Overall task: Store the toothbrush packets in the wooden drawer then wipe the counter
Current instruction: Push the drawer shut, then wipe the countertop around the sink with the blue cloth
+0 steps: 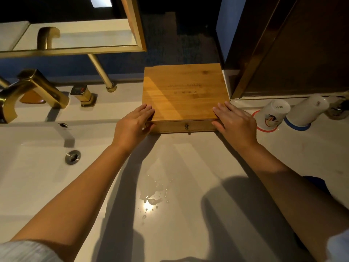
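I see the wooden drawer box standing on the worktop against the back wall, its drawer pushed in flush, small knob facing me. My left hand rests on the front left corner, fingers straight and close together over the top edge, thumb against the side. My right hand mirrors it at the front right corner, fingers flat and slightly spread. I see no toothbrush packets. A water puddle lies on the worktop between my forearms. Two upturned cups stand right of the box; the gold faucet and basin are left.
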`<state>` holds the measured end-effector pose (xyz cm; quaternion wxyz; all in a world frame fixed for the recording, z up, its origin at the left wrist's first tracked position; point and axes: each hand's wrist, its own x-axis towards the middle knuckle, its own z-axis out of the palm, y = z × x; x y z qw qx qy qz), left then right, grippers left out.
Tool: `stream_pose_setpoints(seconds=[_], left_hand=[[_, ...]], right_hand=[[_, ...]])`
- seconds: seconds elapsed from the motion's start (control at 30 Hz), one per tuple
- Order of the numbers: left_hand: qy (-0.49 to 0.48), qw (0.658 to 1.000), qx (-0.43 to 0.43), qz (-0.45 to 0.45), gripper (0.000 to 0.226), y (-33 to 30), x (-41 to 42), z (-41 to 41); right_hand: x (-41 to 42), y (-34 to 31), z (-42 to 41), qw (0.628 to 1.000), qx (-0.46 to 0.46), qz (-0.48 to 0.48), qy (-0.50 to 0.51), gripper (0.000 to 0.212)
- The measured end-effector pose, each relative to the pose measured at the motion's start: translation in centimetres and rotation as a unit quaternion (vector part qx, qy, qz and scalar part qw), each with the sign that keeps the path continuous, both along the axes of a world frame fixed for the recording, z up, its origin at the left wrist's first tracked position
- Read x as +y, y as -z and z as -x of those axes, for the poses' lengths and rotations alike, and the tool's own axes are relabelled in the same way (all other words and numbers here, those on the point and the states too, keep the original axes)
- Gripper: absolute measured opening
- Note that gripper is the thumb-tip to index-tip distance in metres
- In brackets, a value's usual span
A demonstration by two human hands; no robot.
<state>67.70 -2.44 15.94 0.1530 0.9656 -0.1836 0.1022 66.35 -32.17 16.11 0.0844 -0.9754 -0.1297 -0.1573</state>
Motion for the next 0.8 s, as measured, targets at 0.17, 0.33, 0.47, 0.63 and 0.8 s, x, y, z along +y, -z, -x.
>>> stream_pose_setpoints(seconds=[0.17, 0.33, 0.47, 0.63, 0.8], left_hand=[[0.0, 0.998, 0.018, -0.055, 0.063, 0.2, -0.8, 0.6], [-0.032, 0.994, 0.083, -0.069, 0.077, 0.2, -1.7, 3.2], [-0.005, 0.998, 0.053, 0.025, 0.054, -1.0, -3.3, 9.3], [0.046, 0.994, 0.073, 0.071, 0.048, -0.2, -8.0, 18.3], [0.087, 0.984, 0.155, -0.024, 0.062, 3.0, -13.9, 23.2]], right_hand=[[1.3, 0.3, 0.6, 0.993, 0.076, 0.071, 0.047, 0.054], [1.9, -0.1, 4.4, 0.989, 0.107, 0.046, 0.086, 0.066], [1.6, -0.1, 10.1, 0.985, 0.136, 0.006, 0.106, 0.048], [-1.6, 0.2, 16.9, 0.981, 0.156, -0.031, 0.11, 0.041], [-7.6, 0.6, 21.5, 0.98, 0.178, -0.027, 0.08, 0.043]])
